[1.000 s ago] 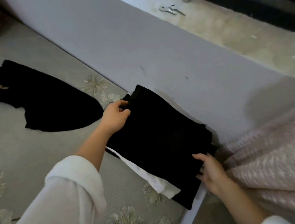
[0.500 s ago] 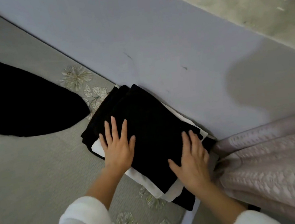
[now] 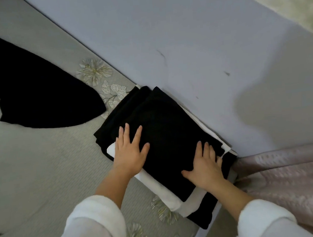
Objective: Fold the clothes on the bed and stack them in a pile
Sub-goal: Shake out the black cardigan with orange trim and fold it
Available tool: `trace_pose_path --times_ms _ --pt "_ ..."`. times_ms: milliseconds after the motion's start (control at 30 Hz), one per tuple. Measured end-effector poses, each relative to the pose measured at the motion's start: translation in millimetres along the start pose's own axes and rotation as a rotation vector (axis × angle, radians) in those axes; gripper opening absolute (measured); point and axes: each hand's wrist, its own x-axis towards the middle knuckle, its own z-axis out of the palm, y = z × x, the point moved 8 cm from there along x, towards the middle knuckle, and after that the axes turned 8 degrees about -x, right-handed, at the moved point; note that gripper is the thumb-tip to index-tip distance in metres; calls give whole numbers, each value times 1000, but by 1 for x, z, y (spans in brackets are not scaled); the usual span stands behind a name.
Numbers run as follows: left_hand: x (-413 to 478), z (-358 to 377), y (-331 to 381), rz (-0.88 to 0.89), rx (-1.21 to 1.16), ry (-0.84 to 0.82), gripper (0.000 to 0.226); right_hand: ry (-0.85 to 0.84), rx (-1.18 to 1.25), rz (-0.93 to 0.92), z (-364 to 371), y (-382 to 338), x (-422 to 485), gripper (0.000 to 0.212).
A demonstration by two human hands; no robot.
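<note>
grey flowery bed point(image 3: 41, 180) fills the left side, with an unfolded black garment point(image 3: 38, 96) spread flat on it at the far left. pink quilt point(image 3: 295, 180) is bunched up on the right. the pile point(image 3: 168, 128) of folded black and white clothes sits at the bed's edge, between those two. left hand point(image 3: 130, 152) and right hand point(image 3: 206, 167) both press flat on top, fingers straight, gripping nothing.

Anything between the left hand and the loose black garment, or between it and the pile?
Nothing visible. Only bedspread lies between the garment and the pile. The left hand and right hand rest flat on the pile.
</note>
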Motion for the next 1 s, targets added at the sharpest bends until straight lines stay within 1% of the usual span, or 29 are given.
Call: trace_pose_path --times_ms 33,67,133,233,300,467,567,667,733,800,867,933,967,1000 --pt "-11 -11 -4 30 -68 109 60 107 20 -50 -13 -14 -4 104" --pt "-24 -20 -15 17 -137 202 57 199 41 -114 -24 -29 -9 98" --pt "-50 -26 -56 -115 -257 293 56 289 74 -248 -38 -66 -15 86" --pt "-87 -20 -134 -376 -296 284 58 302 39 -447 -46 -131 -16 75" --pt "-106 -21 -182 -493 -279 279 60 311 -35 -590 -47 -178 -14 70" --pt "-125 -37 -268 -655 -224 310 63 308 -295 -910 -28 -276 -9 64" --pt "-130 -38 -297 -693 -209 317 67 321 -444 -1025 -13 -319 6 64" --pt "-133 -33 -303 -670 -185 351 71 377 -522 -995 -11 -358 40 64" --pt "-133 -31 -305 -672 -170 379 72 382 -500 -904 -19 -381 71 66" --pt "-133 -30 -310 -676 -174 371 71 375 -506 -808 -29 -400 100 71" --pt "-132 -26 -315 -672 -173 347 69 341 -495 -732 -37 -411 123 82" --pt "-132 -23 -320 -662 -187 339 68 256 -392 -687 -39 -419 140 92" --pt "-132 -21 -323 -656 -197 344 67 224 -346 -675 -39 -423 146 93" --pt "-130 -20 -324 -648 -204 348 67 227 -326 -662 -40 -427 150 89"
